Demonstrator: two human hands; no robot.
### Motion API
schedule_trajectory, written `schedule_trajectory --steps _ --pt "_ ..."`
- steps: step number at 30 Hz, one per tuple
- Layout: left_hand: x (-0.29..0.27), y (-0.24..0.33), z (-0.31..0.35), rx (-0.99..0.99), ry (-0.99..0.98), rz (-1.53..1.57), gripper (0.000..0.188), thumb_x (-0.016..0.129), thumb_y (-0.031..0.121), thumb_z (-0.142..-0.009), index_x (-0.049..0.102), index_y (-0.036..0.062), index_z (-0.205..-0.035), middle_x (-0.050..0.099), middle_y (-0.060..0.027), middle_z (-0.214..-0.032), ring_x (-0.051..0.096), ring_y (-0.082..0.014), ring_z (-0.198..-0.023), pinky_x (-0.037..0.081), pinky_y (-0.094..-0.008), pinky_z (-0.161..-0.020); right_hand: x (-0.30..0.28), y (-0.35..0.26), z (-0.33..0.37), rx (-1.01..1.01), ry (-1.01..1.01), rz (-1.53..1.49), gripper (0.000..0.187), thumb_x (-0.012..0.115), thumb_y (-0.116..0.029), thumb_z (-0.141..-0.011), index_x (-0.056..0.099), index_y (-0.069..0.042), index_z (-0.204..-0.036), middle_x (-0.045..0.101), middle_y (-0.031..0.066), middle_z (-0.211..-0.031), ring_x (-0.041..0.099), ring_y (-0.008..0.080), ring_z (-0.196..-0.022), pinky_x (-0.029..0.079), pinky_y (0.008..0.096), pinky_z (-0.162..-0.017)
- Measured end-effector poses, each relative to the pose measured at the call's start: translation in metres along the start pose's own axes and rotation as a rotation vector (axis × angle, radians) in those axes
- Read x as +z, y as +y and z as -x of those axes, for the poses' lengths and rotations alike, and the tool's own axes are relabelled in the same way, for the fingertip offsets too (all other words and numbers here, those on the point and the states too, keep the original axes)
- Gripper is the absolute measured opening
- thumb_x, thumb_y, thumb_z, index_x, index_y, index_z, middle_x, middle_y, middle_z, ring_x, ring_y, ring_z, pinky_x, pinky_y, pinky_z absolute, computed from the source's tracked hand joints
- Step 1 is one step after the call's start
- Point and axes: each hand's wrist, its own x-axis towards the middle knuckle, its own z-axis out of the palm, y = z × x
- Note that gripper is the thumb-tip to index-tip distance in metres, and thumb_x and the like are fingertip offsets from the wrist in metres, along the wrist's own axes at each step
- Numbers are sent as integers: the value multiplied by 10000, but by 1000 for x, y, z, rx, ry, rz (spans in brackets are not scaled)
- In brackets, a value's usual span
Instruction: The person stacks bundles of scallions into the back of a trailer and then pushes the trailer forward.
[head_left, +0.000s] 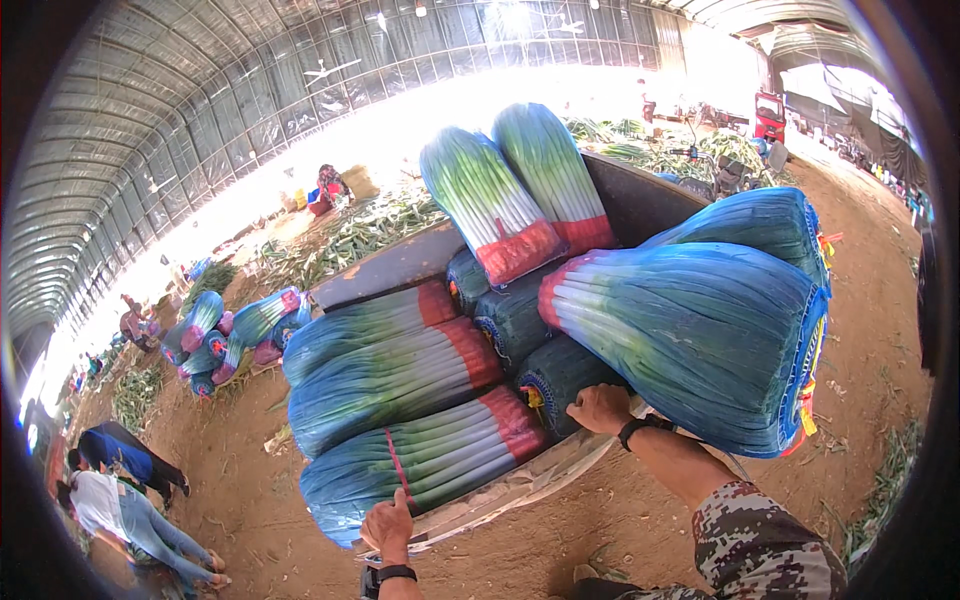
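Note:
Long bundles of leeks or large green onions in mesh bags fill a cart bed (390, 262). My left hand (388, 525) is closed at the leafy end of the nearest bundle (440, 465), beside the cart's near rim. A thin pink strap (396, 458) crosses that bundle and runs down to my fingers. My right hand (602, 408) is closed, with curled fingers, against a dark mesh-bagged bundle (565, 375) near the same rim. What it grips is hidden. Just above my right wrist, a large bundle (690, 335) juts past the cart's right side.
Two bundles (510, 205) lean up at the far end of the cart. More bagged bundles (210, 345) lie on the dirt floor to the left. Two people (125, 500) bend over at lower left. Loose leeks (340, 240) are spread behind the cart. A red vehicle (769, 117) stands far right.

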Motion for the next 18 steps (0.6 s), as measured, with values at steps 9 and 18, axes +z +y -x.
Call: schedule_trajectory --steps 9,18 --pt "4 -3 -2 3 9 3 644 469 631 -942 806 85 -888 746 -202 -916 711 -390 -926 511 -479 -838 2 0 -1 3 -11 -14 295 661 -425 -795 801 -166 -777 753 142 -811 732 345 -764 575 460 -718" --pt "2 -1 1 3 29 9 651 458 634 -940 807 88 -882 744 -206 -904 710 -398 -911 509 -486 -825 3 1 -1 -7 -2 -15 293 662 -428 -790 807 -174 -793 754 142 -813 734 346 -782 574 466 -741"
